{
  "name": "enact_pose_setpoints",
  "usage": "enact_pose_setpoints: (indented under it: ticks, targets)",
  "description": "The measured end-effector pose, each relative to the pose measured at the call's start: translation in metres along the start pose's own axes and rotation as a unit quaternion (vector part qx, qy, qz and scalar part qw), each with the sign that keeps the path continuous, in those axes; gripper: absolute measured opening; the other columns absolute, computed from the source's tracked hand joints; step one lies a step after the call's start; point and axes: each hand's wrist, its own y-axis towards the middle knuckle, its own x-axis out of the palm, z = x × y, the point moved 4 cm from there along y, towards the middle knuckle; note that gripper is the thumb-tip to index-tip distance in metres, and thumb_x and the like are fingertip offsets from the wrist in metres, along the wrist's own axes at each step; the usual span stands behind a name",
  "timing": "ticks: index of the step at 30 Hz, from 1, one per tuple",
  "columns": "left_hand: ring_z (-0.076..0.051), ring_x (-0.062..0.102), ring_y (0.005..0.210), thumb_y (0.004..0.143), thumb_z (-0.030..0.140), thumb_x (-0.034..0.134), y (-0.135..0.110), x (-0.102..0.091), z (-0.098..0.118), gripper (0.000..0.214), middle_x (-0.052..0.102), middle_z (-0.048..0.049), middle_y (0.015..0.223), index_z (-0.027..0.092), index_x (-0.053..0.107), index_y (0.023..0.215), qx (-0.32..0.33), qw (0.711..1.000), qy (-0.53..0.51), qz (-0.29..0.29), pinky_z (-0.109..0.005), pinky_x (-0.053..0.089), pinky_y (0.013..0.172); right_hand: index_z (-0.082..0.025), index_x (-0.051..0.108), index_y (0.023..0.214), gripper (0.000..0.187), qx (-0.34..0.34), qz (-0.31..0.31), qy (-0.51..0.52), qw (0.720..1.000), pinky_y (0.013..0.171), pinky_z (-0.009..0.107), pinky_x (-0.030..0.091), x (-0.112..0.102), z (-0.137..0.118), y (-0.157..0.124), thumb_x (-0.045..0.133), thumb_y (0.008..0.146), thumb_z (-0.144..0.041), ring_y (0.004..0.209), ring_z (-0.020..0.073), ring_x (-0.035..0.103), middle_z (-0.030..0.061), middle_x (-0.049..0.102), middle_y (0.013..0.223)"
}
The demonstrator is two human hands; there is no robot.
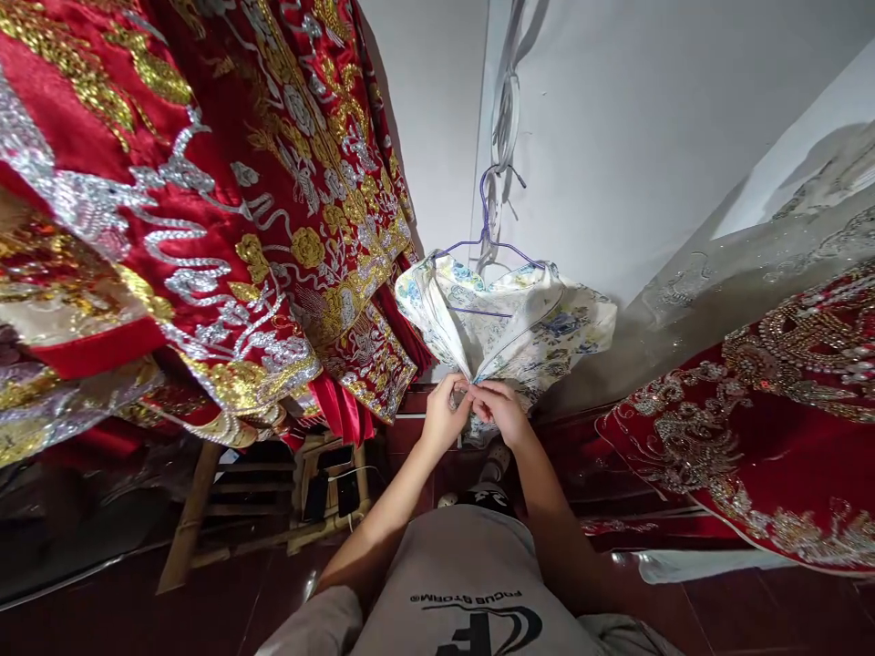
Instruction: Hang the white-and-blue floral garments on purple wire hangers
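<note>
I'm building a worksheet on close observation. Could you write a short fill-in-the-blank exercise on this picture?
1. The floral top hangs from a thin purple ____.
2. The person's right hand and ____ both hold the front of the floral top.
3. Gold and silver embroidery covers the ____ cloth of the robe to the picture's left.
4. Upside down in this view, the lettering on the shirt reads FOCUS ____.

Missing words: hanger; left hand; red; STORM.

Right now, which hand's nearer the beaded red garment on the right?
Right. The right hand is left of the red garment, apart; the left hand sits farther left.
</note>
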Motion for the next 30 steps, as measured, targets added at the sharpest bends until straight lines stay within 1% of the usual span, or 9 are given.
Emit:
enact_pose_setpoints:
  ticks: [3, 6, 12, 15, 17, 19, 24, 26, 30]
  targets:
    - [-0.015, 0.061, 0.075, 0.094, 0.023, 0.058, 0.011, 0.006, 0.002, 0.012, 0.062, -0.0004, 0.077, 0.02, 0.055, 0.082, 0.031, 0.999, 0.024, -0.013, -0.027, 0.048, 0.072, -0.021, 0.055, 0.052, 0.044, -0.006, -0.009, -0.038, 0.999, 0.041, 0.027, 0.023, -0.007, -0.012, -0.001, 0.077, 0.068, -0.056, 0.038, 0.0086, 0.032, -0.0033, 0.044, 0.04]
    - [-0.015, 0.055, 0.071, 0.096, 0.023, 0.055, 0.009, 0.017, 0.003, 0.018, 0.057, -0.0004, 0.075, 0.021, 0.052, 0.079, 0.056, 0.997, 0.036, -0.028, -0.026, 0.044, 0.069, -0.02, 0.062, 0.056, 0.038, -0.083, 0.058, -0.029, 0.994, 0.04, 0.029, 0.021, -0.017, -0.042, 0.006, 0.075, 0.073, -0.051, 0.037, 0.0095, 0.031, -0.0034, 0.042, 0.039]
    - [-0.018, 0.054, 0.075, 0.094, 0.015, 0.046, -0.009, 0.052, -0.012, 0.016, 0.055, -0.0032, 0.079, 0.022, 0.048, 0.079, 0.109, 0.972, 0.113, -0.174, -0.029, 0.041, 0.069, -0.02, 0.057, 0.067, 0.024, -0.288, 0.225, 0.042, 0.93, 0.041, 0.025, 0.022, -0.026, -0.165, 0.032, 0.059, 0.087, -0.034, 0.038, 0.0081, 0.026, -0.0079, 0.037, 0.041]
    - [-0.017, 0.053, 0.073, 0.094, 0.018, 0.047, -0.011, 0.042, -0.023, 0.012, 0.055, -0.0028, 0.08, 0.021, 0.048, 0.082, 0.067, 0.981, 0.095, -0.157, -0.028, 0.042, 0.068, -0.021, 0.054, 0.065, 0.026, -0.324, 0.18, -0.027, 0.928, 0.042, 0.024, 0.023, -0.02, -0.201, 0.035, 0.051, 0.09, -0.025, 0.04, 0.0083, 0.03, -0.006, 0.041, 0.044]
    - [-0.016, 0.052, 0.072, 0.094, 0.02, 0.048, -0.01, 0.028, -0.025, 0.011, 0.055, -0.0022, 0.081, 0.021, 0.048, 0.082, 0.041, 0.987, 0.084, -0.132, -0.027, 0.041, 0.068, -0.02, 0.056, 0.064, 0.029, -0.285, 0.13, -0.131, 0.941, 0.044, 0.025, 0.027, -0.018, -0.189, 0.033, 0.053, 0.092, -0.027, 0.042, 0.0089, 0.035, -0.0041, 0.046, 0.047]
    - [-0.015, 0.051, 0.071, 0.095, 0.022, 0.048, -0.011, 0.017, -0.023, 0.013, 0.054, -0.0018, 0.081, 0.021, 0.047, 0.082, 0.032, 0.989, 0.081, -0.122, -0.027, 0.041, 0.068, -0.02, 0.059, 0.062, 0.035, -0.211, 0.101, -0.242, 0.942, 0.049, 0.027, 0.031, -0.02, -0.149, 0.03, 0.059, 0.092, -0.037, 0.045, 0.01, 0.041, -0.0017, 0.052, 0.051]
    - [-0.015, 0.048, 0.069, 0.094, 0.021, 0.047, -0.017, 0.013, -0.012, 0.013, 0.052, -0.001, 0.078, 0.022, 0.045, 0.081, 0.031, 0.986, 0.097, -0.133, -0.027, 0.039, 0.067, -0.021, 0.054, 0.056, 0.048, -0.158, 0.1, -0.3, 0.936, 0.057, 0.029, 0.036, -0.026, -0.052, 0.035, 0.057, 0.092, -0.053, 0.05, 0.0149, 0.05, 0.0007, 0.056, 0.049]
    - [-0.016, 0.048, 0.068, 0.093, 0.02, 0.047, -0.018, 0.018, -0.008, 0.011, 0.052, -0.0009, 0.077, 0.022, 0.045, 0.082, 0.03, 0.984, 0.101, -0.142, -0.028, 0.039, 0.066, -0.022, 0.049, 0.053, 0.052, -0.177, 0.115, -0.334, 0.919, 0.061, 0.029, 0.037, -0.024, -0.045, 0.041, 0.052, 0.094, -0.055, 0.054, 0.0158, 0.052, 0.0012, 0.056, 0.05]
    - [-0.015, 0.048, 0.063, 0.088, 0.017, 0.049, -0.02, 0.032, -0.006, 0.007, 0.052, 0.0003, 0.076, 0.022, 0.045, 0.084, 0.006, 0.982, 0.091, -0.165, -0.028, 0.037, 0.062, -0.023, 0.043, 0.051, 0.044, -0.197, 0.126, -0.406, 0.883, 0.057, 0.03, 0.031, -0.027, -0.064, 0.049, 0.052, 0.092, -0.038, 0.052, 0.0147, 0.044, 0.0011, 0.054, 0.049]
